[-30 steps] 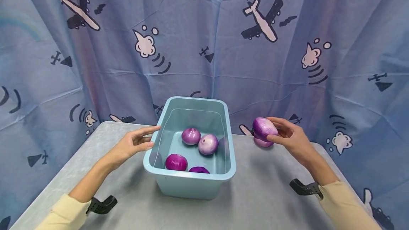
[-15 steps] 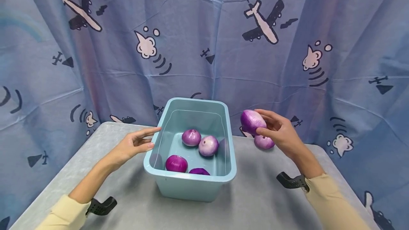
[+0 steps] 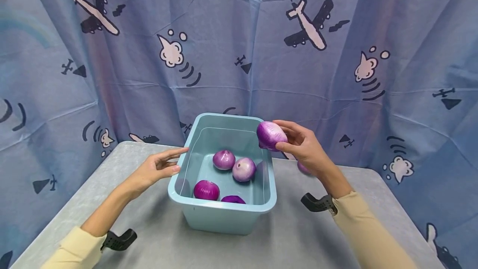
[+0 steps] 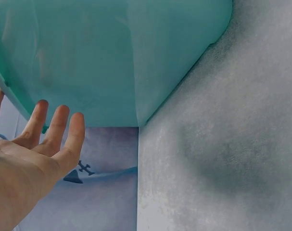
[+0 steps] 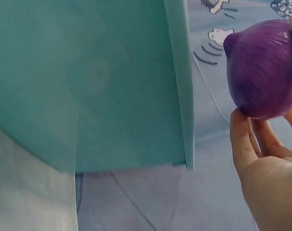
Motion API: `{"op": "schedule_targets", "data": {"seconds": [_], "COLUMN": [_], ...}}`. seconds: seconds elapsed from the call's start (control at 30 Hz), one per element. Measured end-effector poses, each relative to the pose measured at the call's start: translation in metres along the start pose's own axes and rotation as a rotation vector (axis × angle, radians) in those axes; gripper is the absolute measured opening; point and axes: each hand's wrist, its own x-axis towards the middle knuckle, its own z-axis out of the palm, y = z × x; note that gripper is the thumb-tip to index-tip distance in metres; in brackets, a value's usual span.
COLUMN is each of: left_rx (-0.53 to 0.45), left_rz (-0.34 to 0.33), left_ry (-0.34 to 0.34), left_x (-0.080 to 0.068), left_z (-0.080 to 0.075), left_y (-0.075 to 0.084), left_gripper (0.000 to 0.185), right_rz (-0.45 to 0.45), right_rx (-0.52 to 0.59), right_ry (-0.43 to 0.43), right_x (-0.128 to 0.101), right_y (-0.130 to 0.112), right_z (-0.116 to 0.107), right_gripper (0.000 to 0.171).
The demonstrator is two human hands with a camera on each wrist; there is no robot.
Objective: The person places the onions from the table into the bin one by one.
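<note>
A purple onion (image 3: pixel 269 135) is pinched between the thumb and fingers of my right hand (image 3: pixel 304 146), raised at the right rim of a light blue plastic bin (image 3: pixel 216 219). In the right wrist view the same onion (image 5: pixel 263 70) sits above the fingertips, beside the bin wall (image 5: pixel 126 96). My left hand (image 3: pixel 154 169) rests its fingertips against the bin's left rim, fingers fairly straight. Inside the bin lie several onions: a purple one (image 3: pixel 224 160), a paler one (image 3: pixel 244 169), a dark magenta one (image 3: pixel 206 190) and another (image 3: pixel 233 199) partly hidden by the front rim.
Behind the right hand, another onion (image 3: pixel 303 168) lies on the grey table (image 3: pixel 291 227), mostly hidden. A blue curtain (image 3: pixel 224 53) with printed airplanes hangs behind the table's back edge. Black straps with camera mounts (image 3: pixel 317 203) sit on both wrists.
My right hand has carried the onion leftward and up, from above the other onion on the table to the bin's right rim. The left hand and the bin have stayed in place.
</note>
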Motion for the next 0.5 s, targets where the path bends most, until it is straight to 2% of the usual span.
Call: {"op": "schedule_targets", "data": {"seconds": [0.27, 0.5], "left_rx": [-0.013, -0.008], "left_rz": [0.001, 0.003], "left_ry": [-0.007, 0.0], "left_x": [0.001, 0.0], "left_z": [0.001, 0.001], "left_y": [0.002, 0.001], "left_gripper": [0.054, 0.054], "right_rz": [-0.013, 0.01], "right_rx": [0.061, 0.037], "right_ry": [-0.044, -0.062], "right_x": [0.014, 0.018], "right_y": [0.003, 0.007], "right_z": [0.021, 0.031], "right_gripper": [0.055, 0.056]}}
